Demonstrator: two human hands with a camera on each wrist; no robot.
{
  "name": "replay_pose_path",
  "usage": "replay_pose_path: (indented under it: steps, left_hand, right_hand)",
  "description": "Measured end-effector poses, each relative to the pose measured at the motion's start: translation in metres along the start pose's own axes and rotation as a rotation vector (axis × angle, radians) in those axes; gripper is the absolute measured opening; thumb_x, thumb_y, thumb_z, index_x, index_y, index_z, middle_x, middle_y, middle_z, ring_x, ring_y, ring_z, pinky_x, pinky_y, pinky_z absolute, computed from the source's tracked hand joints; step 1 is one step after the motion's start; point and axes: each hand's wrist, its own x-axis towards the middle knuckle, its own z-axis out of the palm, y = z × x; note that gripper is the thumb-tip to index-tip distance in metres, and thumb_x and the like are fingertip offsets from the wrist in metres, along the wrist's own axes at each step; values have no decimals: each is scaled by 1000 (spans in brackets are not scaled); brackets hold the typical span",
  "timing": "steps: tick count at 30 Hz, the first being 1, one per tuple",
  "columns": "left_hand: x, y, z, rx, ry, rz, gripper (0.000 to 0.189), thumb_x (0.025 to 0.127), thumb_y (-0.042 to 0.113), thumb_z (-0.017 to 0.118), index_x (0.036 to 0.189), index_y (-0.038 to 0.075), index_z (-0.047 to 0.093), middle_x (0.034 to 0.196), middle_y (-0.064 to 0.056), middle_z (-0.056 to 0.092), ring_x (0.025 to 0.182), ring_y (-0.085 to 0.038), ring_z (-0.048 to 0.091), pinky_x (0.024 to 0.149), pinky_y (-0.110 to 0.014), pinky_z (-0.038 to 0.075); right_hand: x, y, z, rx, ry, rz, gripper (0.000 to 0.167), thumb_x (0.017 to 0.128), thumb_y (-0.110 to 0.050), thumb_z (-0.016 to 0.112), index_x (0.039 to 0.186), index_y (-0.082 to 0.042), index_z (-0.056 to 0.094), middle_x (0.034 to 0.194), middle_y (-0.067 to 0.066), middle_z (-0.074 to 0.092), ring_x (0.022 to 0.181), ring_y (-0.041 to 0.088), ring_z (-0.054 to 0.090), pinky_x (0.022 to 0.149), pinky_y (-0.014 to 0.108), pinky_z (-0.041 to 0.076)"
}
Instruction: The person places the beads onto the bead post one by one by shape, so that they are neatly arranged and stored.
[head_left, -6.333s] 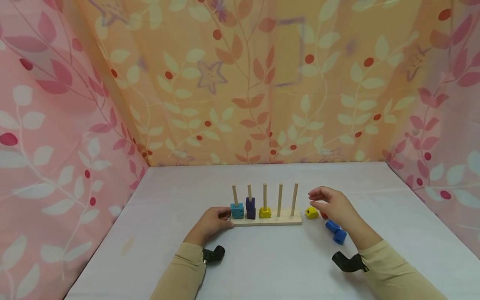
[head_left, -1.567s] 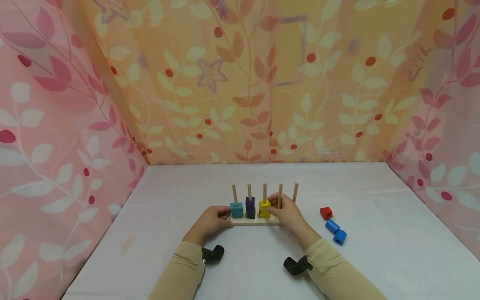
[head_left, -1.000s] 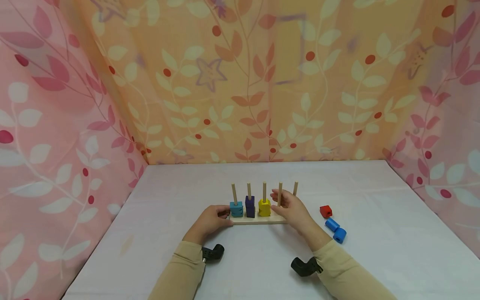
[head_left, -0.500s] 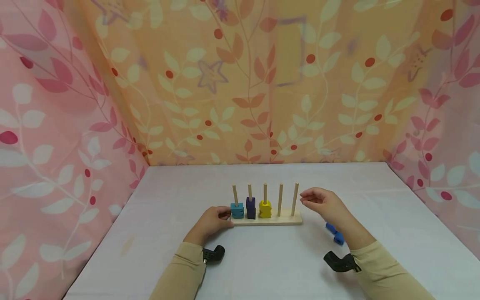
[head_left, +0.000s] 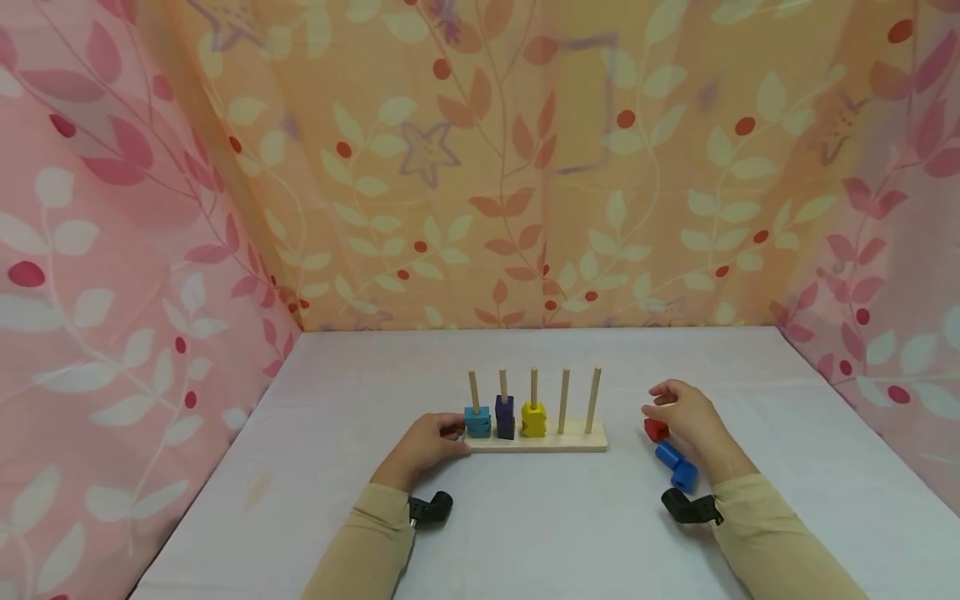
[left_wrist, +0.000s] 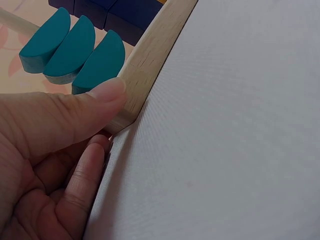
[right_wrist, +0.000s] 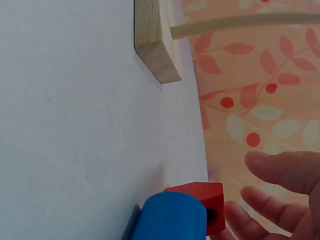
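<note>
My left hand (head_left: 422,450) holds the left end of a wooden peg board (head_left: 540,446), its thumb pressing the front edge in the left wrist view. Teal half-round blocks (left_wrist: 102,60) sit on the peg nearest that hand. Purple blocks (head_left: 505,418) fill the bottom of the second peg, and yellow blocks (head_left: 534,420) are stacked on the third. The two pegs at the right are bare. On the right, my right hand (head_left: 693,421) hovers over a red block (head_left: 656,429), fingers loosely parted and nothing between them. In the right wrist view its fingertips are right beside the red block's holed face.
Two blue cylindrical blocks (head_left: 667,454) lie end to end on the white tabletop (head_left: 525,533), nearer to me than the red one. Patterned curtains (head_left: 480,167) enclose the table at the back and sides. A black wrist camera (head_left: 431,508) juts from each sleeve.
A yellow block from the table's right now tops the third peg. My right hand let go of it and moved right to the red block. The left hand stayed on the board.
</note>
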Motion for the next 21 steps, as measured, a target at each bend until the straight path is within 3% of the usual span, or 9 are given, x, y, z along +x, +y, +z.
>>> replay_pose_path:
  steps: [4,7,12,17,21]
  left_hand:
    - [0,0,0,-5,-1,-9,49,71,16,78,117,9,62,115,-5,62,104,-16,57,91,-37,44]
    - [1,0,0,-3,0,-14,49,71,16,78,118,10,62,115,-4,62,104,-16,57,92,-36,44]
    - [2,-1,1,6,1,-9,49,72,17,78,118,11,62,116,-4,62,105,-15,57,92,-36,44]
    - [1,-1,1,12,0,1,49,72,16,77,118,10,62,115,-5,61,104,-16,56,91,-36,45]
    - [0,0,0,13,4,0,48,72,16,77,117,10,62,115,-5,62,104,-16,57,91,-36,45]
  right_hand:
    - [7,4,1,56,-87,67,51,82,-20,68,119,4,43,101,21,50,88,30,51,69,32,50]
    - [9,7,5,82,-143,73,50,79,-14,70,116,5,43,96,19,50,81,26,51,64,30,47]
    - [10,13,8,36,-152,34,42,76,-7,71,108,5,47,93,18,54,80,26,51,64,31,44]
    - [11,13,7,110,-174,53,34,78,-2,67,105,7,49,90,16,56,77,24,54,65,30,48]
    - [14,4,1,93,-157,-3,34,80,-6,68,106,8,52,89,13,57,79,23,55,66,31,51]
